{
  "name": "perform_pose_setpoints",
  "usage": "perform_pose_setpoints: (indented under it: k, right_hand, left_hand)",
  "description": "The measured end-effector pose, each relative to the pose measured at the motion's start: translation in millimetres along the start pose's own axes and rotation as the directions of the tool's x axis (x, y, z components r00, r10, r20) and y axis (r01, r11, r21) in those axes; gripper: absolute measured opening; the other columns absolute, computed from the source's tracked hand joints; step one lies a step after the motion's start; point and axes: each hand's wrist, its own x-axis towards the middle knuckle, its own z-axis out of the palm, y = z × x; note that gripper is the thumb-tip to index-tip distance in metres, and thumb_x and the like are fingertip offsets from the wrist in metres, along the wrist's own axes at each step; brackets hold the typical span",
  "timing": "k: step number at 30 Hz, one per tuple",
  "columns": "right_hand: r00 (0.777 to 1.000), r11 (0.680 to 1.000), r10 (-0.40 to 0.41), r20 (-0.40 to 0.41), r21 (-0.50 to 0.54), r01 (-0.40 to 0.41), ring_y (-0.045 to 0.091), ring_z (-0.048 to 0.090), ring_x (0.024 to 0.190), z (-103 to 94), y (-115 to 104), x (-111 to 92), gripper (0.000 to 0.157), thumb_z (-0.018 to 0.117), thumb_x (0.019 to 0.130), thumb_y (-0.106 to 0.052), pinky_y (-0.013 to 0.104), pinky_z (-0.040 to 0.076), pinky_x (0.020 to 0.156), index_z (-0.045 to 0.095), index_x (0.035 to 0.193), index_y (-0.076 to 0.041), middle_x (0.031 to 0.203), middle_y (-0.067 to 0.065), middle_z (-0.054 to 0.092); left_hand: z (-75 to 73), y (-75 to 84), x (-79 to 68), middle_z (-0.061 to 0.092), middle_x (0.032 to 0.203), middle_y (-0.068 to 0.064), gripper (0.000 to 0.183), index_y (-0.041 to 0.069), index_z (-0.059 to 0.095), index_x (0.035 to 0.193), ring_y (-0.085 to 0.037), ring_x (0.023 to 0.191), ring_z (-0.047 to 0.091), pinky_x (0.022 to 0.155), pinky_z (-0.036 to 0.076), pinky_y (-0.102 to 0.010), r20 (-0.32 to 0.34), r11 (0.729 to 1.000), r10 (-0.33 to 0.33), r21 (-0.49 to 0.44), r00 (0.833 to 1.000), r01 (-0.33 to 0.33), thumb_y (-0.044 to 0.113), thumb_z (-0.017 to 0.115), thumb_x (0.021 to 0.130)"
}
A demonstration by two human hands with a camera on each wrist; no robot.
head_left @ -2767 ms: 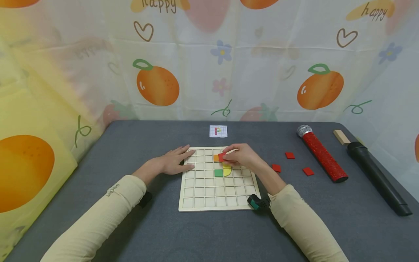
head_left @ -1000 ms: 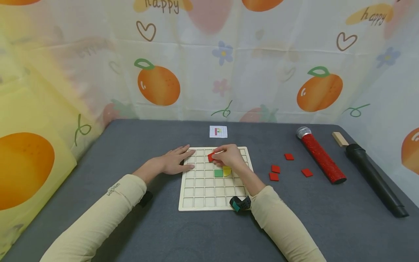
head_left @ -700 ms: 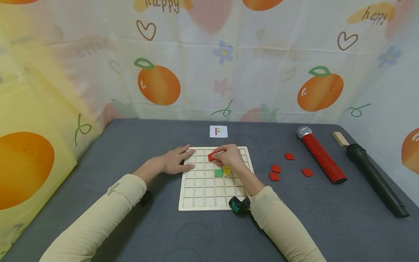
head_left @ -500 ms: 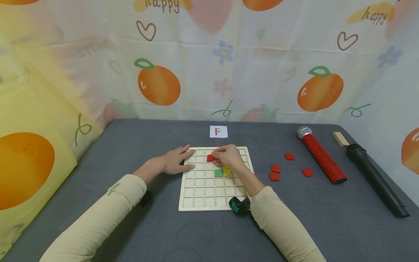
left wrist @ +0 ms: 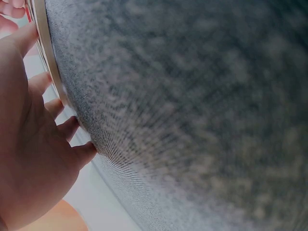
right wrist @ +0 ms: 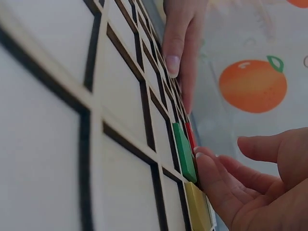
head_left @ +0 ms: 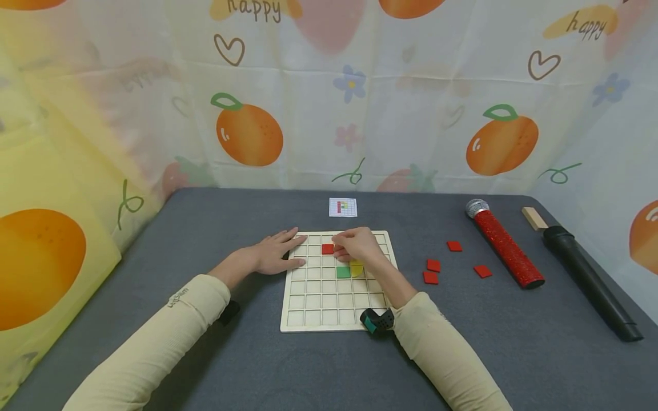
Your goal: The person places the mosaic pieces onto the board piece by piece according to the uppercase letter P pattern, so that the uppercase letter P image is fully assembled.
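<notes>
1. Head view: pale gridded board [head_left: 313, 302] flat on grey worktop [head_left: 257, 359]; left hand [head_left: 272, 254] rests at the board's left edge, fingers spread, grip wide, holding nothing; right hand [head_left: 360, 245] over the upper part of the board, fingers bent, fingertips just beside the red tile [head_left: 327, 249]; that tile lies level in a cell, up and left of the green tile [head_left: 343, 272]; yellow piece [head_left: 357, 269] directly right of the green one, partly behind the right forearm; four loose red tiles [head_left: 454, 246] on the worktop right of the board; beyond them a red microphone [head_left: 509, 248], a wooden block [head_left: 534, 218] and a long black cylinder [head_left: 591, 279]; small printed card [head_left: 342, 207] past the board's far edge.

2. Left wrist view: left hand's fingertips set apart along the board's rim; grey worktop fills most of the view; part of the right hand at the upper left corner.

3. Right wrist view: right grip narrow but not pinched together, a gap between the digits; nearest fingertips at the red tile's edge, contact uncertain; green tile and yellow piece in front; left hand at top, fingers along the board.
</notes>
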Motion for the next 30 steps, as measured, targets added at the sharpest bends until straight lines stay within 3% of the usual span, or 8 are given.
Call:
perform_pose_setpoints:
  k: [10, 18, 26, 30]
  right_hand:
    - [0.997, 0.999, 0.025, 0.07, 0.034, -0.027, 0.017, 0.065, 0.07, -8.6, -1.9, 2.0, 0.038, 0.056, 0.098, -0.029, 0.027, 0.055, 0.068, 0.064, 0.115, 0.004, 0.09, 0.013, 0.068]
    - [0.988, 0.993, 0.03, 0.151, 0.113, -0.047, 0.022, 0.067, 0.086, -26.0, -8.9, 2.7, 0.048, 0.047, 0.101, -0.038, 0.03, 0.054, 0.078, 0.062, 0.121, 0.004, 0.102, 0.014, 0.067]
    - [0.977, 0.982, -0.073, 0.2, 0.184, 0.036, 0.022, 0.065, 0.089, -48.9, -9.8, 5.8, 0.051, 0.039, 0.104, -0.034, 0.034, 0.052, 0.085, 0.055, 0.128, 0.007, 0.111, 0.017, 0.063]
    - [0.976, 0.984, -0.087, 0.197, 0.169, 0.054, 0.024, 0.064, 0.092, -64.1, -6.9, 8.5, 0.05, 0.039, 0.105, -0.033, 0.034, 0.052, 0.085, 0.052, 0.131, 0.008, 0.112, 0.016, 0.062]
  left_hand:
    - [0.3, 0.2, 0.0, 0.005, 0.158, -0.014, 0.073, 0.014, 0.017, 0.155, -0.037, 0.143, 0.006, 0.11, 0.009, -0.058, 0.001, 1.0, -0.01, -0.005, 1.0, 0.01, 0.054, 0.042, 0.098]
    - [1.0, -0.9, -0.1, 0.003, 0.158, -0.014, 0.074, 0.015, 0.015, 0.155, -0.036, 0.143, 0.005, 0.11, 0.008, -0.057, 0.007, 1.0, 0.004, 0.001, 1.0, -0.004, 0.055, 0.04, 0.098]
    - [-0.1, -0.3, -0.7, 0.003, 0.158, -0.014, 0.073, 0.014, 0.015, 0.155, -0.036, 0.143, 0.005, 0.111, 0.007, -0.056, 0.002, 1.0, -0.003, 0.008, 1.0, 0.003, 0.052, 0.042, 0.098]
    - [0.5, -0.5, -0.1, 0.004, 0.158, -0.015, 0.073, 0.013, 0.015, 0.155, -0.036, 0.143, 0.005, 0.111, 0.008, -0.056, 0.004, 1.0, -0.001, 0.011, 1.0, 0.001, 0.053, 0.041, 0.099]
